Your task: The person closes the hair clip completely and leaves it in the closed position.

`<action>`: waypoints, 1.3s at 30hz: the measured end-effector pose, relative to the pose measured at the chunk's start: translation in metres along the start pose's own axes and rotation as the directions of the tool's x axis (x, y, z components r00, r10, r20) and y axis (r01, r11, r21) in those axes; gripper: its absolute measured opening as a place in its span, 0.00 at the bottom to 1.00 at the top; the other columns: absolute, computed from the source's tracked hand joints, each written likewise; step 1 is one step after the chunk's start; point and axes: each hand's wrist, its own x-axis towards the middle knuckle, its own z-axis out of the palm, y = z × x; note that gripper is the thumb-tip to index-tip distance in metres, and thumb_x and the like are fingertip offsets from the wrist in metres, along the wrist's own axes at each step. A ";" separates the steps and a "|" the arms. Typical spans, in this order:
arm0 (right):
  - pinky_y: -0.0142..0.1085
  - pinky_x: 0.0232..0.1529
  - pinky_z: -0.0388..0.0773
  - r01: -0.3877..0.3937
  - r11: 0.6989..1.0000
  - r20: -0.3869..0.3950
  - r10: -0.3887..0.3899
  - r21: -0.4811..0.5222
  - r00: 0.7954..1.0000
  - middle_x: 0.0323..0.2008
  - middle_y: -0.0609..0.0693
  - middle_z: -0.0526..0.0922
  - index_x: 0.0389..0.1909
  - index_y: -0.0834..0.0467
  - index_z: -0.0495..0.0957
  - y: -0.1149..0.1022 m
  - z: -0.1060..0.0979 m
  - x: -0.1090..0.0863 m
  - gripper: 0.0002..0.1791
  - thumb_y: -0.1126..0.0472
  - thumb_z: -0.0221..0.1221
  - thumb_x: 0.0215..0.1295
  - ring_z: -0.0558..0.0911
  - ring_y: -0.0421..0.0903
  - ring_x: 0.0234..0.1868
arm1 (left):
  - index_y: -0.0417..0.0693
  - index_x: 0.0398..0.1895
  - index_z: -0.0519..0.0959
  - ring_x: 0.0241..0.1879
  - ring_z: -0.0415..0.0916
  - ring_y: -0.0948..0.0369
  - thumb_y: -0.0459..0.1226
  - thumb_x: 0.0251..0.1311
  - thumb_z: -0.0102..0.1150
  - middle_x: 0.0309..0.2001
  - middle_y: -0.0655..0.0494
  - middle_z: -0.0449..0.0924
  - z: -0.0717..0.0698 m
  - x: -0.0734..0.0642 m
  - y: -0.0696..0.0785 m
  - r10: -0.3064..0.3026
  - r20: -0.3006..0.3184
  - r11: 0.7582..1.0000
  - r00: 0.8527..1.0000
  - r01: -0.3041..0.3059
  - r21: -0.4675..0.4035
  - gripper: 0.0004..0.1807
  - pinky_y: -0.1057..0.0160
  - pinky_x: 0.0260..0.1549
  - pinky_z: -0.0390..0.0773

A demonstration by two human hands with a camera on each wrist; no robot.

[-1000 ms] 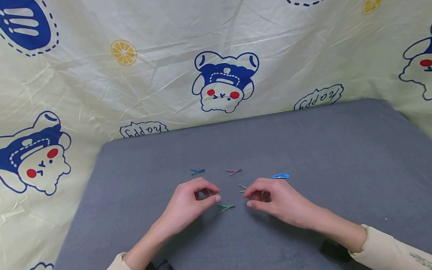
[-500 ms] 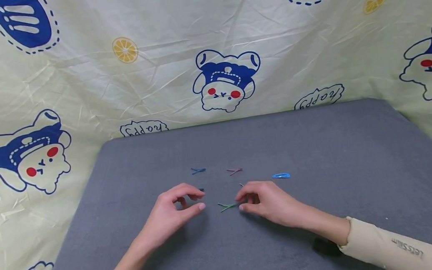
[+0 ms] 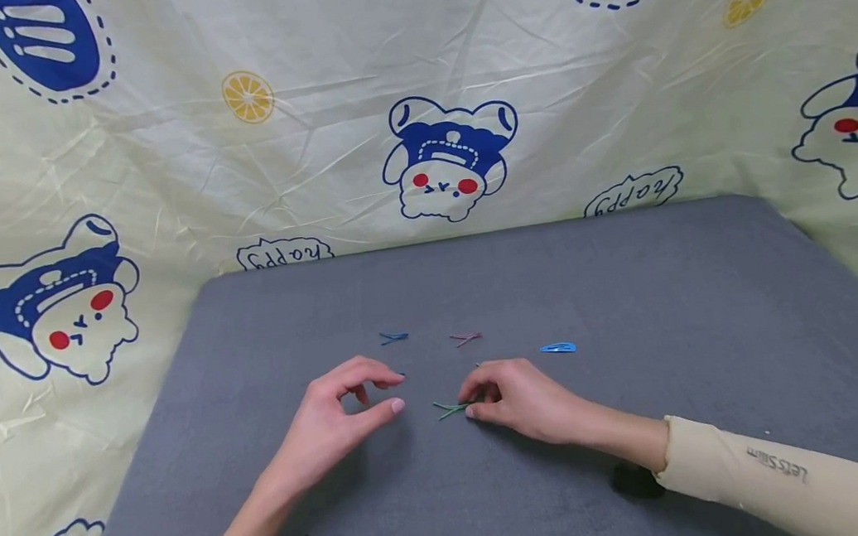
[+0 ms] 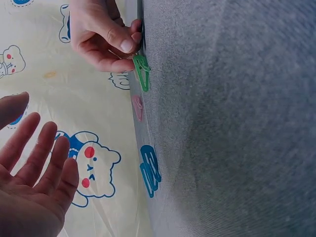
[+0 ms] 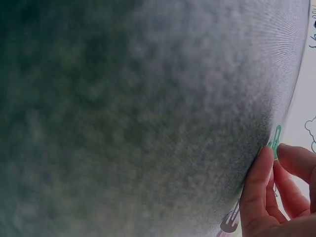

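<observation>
A green snap hair clip (image 3: 448,409) lies on the dark grey tabletop with its two arms spread apart. My right hand (image 3: 521,403) pinches its right end between thumb and fingertips, and the right wrist view has the green clip (image 5: 277,137) between them too. To the left, my left hand (image 3: 338,415) hovers with fingers relaxed and parted, holding nothing. Just past its fingertips the end of a dark blue clip (image 3: 402,375) peeks out. A grey clip (image 5: 230,220), mostly hidden behind the right hand in the head view, shows in the right wrist view.
Farther back on the table (image 3: 625,287) lie a blue clip (image 3: 394,338) and a pink clip (image 3: 466,338), both spread. A bright blue clip (image 3: 557,348), lying flat, is beyond the right hand. A cream printed cloth (image 3: 317,168) hangs behind the table.
My left hand has drawn back to the left, away from the green clip, its fingers spreading. My right hand has come left from the grey clip and taken hold of the green clip's end.
</observation>
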 end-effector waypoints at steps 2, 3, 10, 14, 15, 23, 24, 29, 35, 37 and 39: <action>0.32 0.31 0.73 -0.003 1.000 0.009 0.003 0.007 1.000 0.30 0.36 0.79 0.37 0.49 0.84 0.001 0.000 0.001 0.06 0.62 0.68 0.60 0.76 0.35 0.28 | 0.56 0.45 0.84 0.43 0.76 0.60 0.33 0.57 0.70 0.43 0.64 0.81 0.001 0.001 -0.009 0.007 -0.001 1.000 1.000 -0.007 0.019 0.14 0.59 0.41 0.74; 0.32 0.31 0.74 -0.002 1.000 0.012 0.002 0.009 1.000 0.30 0.36 0.79 0.37 0.50 0.84 0.001 0.000 0.002 0.06 0.63 0.68 0.60 0.76 0.35 0.28 | 0.56 0.46 0.84 0.44 0.76 0.60 0.34 0.57 0.70 0.43 0.65 0.81 0.001 0.001 -0.013 0.006 -0.002 1.000 1.000 -0.006 0.028 0.14 0.59 0.41 0.74; 0.32 0.30 0.74 0.004 1.000 0.024 -0.004 0.003 1.000 0.28 0.36 0.78 0.34 0.49 0.83 0.002 0.002 0.005 0.06 0.64 0.68 0.60 0.76 0.36 0.27 | 0.66 0.46 0.83 0.46 0.77 0.57 0.40 0.58 0.70 0.44 0.68 0.81 0.001 0.002 -0.021 0.008 0.003 0.999 1.000 -0.008 0.031 0.14 0.60 0.42 0.74; 0.33 0.29 0.73 0.007 1.000 0.019 -0.007 -0.005 1.000 0.26 0.36 0.78 0.32 0.49 0.83 0.003 0.003 0.006 0.06 0.65 0.67 0.60 0.75 0.35 0.26 | 0.68 0.46 0.82 0.46 0.77 0.58 0.41 0.59 0.69 0.44 0.69 0.81 0.001 0.001 -0.021 -0.014 0.015 0.999 1.000 0.014 0.039 0.13 0.60 0.43 0.74; 0.32 0.29 0.73 0.007 1.000 0.018 -0.007 -0.006 1.000 0.25 0.36 0.78 0.32 0.49 0.83 0.003 0.003 0.006 0.06 0.65 0.67 0.60 0.75 0.35 0.26 | 0.68 0.46 0.82 0.46 0.77 0.59 0.42 0.59 0.69 0.44 0.69 0.81 0.001 0.000 -0.021 -0.017 0.018 0.999 1.000 0.016 0.040 0.13 0.60 0.43 0.75; 0.33 0.28 0.73 -0.001 1.000 0.019 0.001 0.006 1.000 0.24 0.36 0.77 0.30 0.49 0.83 0.001 0.004 0.005 0.07 0.65 0.67 0.60 0.75 0.35 0.25 | 0.68 0.46 0.83 0.45 0.76 0.63 0.41 0.59 0.69 0.44 0.69 0.81 0.002 0.000 -0.022 -0.012 0.018 0.999 1.000 0.011 0.048 0.13 0.60 0.42 0.75; 0.33 0.28 0.73 -0.001 1.000 0.020 0.001 0.008 1.000 0.24 0.36 0.77 0.30 0.49 0.83 0.001 0.004 0.005 0.06 0.65 0.67 0.60 0.75 0.35 0.25 | 0.68 0.46 0.83 0.44 0.77 0.63 0.41 0.59 0.69 0.44 0.69 0.81 0.002 0.000 -0.022 -0.012 0.018 0.999 1.000 0.011 0.048 0.13 0.60 0.42 0.75; 0.32 0.28 0.73 0.001 1.000 0.025 -0.001 0.012 1.000 0.24 0.36 0.77 0.30 0.50 0.83 0.001 0.003 0.005 0.06 0.65 0.67 0.60 0.75 0.35 0.25 | 0.68 0.46 0.83 0.45 0.77 0.61 0.42 0.59 0.69 0.44 0.69 0.81 0.002 0.000 -0.022 -0.014 0.017 0.999 1.000 0.013 0.049 0.13 0.60 0.43 0.75; 0.32 0.28 0.73 -0.010 1.000 0.021 0.010 0.028 1.000 0.24 0.37 0.78 0.30 0.49 0.82 -0.001 0.000 0.000 0.06 0.64 0.67 0.61 0.75 0.35 0.25 | 0.68 0.46 0.83 0.45 0.77 0.57 0.41 0.59 0.70 0.44 0.69 0.81 0.002 0.000 -0.021 -0.013 0.012 0.999 1.000 0.012 0.051 0.13 0.60 0.42 0.74; 0.32 0.28 0.73 -0.015 0.999 0.013 0.014 0.036 1.000 0.24 0.37 0.78 0.30 0.48 0.82 -0.002 -0.001 -0.001 0.05 0.63 0.67 0.61 0.75 0.35 0.25 | 0.68 0.46 0.83 0.46 0.77 0.56 0.41 0.59 0.69 0.44 0.69 0.81 0.002 0.000 -0.021 -0.016 0.011 0.999 1.000 0.015 0.051 0.13 0.60 0.43 0.74; 0.32 0.28 0.73 -0.021 0.999 0.004 0.021 0.040 1.000 0.24 0.37 0.78 0.31 0.48 0.82 -0.003 -0.003 -0.003 0.05 0.63 0.67 0.61 0.75 0.35 0.25 | 0.69 0.46 0.83 0.46 0.77 0.56 0.42 0.59 0.69 0.44 0.69 0.81 0.003 0.000 -0.020 -0.020 0.010 0.998 1.000 0.020 0.052 0.13 0.60 0.43 0.74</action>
